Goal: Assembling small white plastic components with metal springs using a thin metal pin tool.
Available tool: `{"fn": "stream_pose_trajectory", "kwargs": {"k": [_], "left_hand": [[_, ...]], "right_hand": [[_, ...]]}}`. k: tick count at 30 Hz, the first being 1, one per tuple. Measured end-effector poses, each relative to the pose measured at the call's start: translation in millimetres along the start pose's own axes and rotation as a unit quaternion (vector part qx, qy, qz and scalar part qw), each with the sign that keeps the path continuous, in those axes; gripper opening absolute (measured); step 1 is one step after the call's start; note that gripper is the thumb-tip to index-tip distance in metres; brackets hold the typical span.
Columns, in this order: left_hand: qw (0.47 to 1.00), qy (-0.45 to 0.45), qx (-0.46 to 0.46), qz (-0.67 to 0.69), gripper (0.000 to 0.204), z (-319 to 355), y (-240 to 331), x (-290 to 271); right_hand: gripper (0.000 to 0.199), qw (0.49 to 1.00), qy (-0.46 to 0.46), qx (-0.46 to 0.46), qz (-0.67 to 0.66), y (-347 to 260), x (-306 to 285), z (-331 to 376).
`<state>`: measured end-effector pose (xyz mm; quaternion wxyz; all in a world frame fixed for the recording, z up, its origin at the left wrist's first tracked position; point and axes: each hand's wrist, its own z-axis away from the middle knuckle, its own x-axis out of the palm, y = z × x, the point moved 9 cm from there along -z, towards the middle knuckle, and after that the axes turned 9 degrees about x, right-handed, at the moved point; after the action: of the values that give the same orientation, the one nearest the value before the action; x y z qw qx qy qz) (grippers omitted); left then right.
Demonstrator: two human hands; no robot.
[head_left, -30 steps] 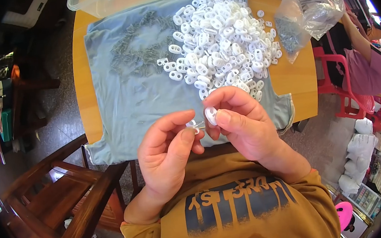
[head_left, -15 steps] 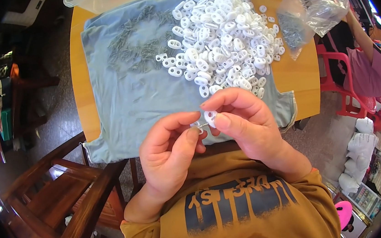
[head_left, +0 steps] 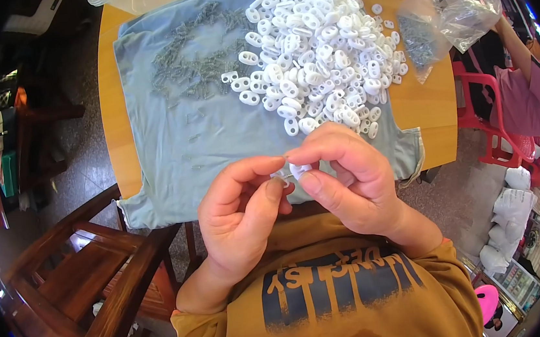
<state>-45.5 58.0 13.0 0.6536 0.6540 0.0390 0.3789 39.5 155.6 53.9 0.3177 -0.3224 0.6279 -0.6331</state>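
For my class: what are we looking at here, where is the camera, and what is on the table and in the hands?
A camera worn on a person's head looks down; its fisheye lens bends straight edges. The left hand and right hand meet over one small white plastic piece, pinched between the fingertips. On the round wooden table lies a grey-blue cloth bearing a heap of white plastic pieces and a scatter of small metal springs. A clear plastic bag sits to the right.

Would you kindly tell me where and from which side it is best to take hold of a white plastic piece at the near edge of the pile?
Probably across its long sides, from above. The white oval piece lies flat on the grey cloth at the pile's near edge, slightly apart from its neighbours, so its two edges look exposed to a thumb-and-finger grip.
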Motion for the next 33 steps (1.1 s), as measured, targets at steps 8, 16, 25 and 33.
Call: {"fn": "stream_pose_trajectory", "kwargs": {"k": [8, 16, 25, 33], "left_hand": [[1.0, -0.015, 0.007, 0.012, 0.022, -0.6, -2.6, 4.3], [0.999, -0.038, 0.004, 0.027, 0.024, 1.6, -1.3, 9.1], [0.997, -0.06, 0.023, 0.045, 0.028, -0.5, -3.7, 13.1], [0.998, -0.052, 0.011, 0.045, 0.028, 0.5, -7.1, 13.6]], "right_hand": [[0.021, 0.995, -0.021, -0.028, 0.098, -7.8, 4.8, 0.7], [0.024, 0.995, 0.0, -0.025, 0.093, -4.5, 0.1, 1.6], [0.025, 0.993, -0.001, -0.053, 0.107, -10.7, -0.3, -1.1], [0.019, 0.996, 0.07, 0.025, -0.046, 10.4, -6.8, 2.8]]}}
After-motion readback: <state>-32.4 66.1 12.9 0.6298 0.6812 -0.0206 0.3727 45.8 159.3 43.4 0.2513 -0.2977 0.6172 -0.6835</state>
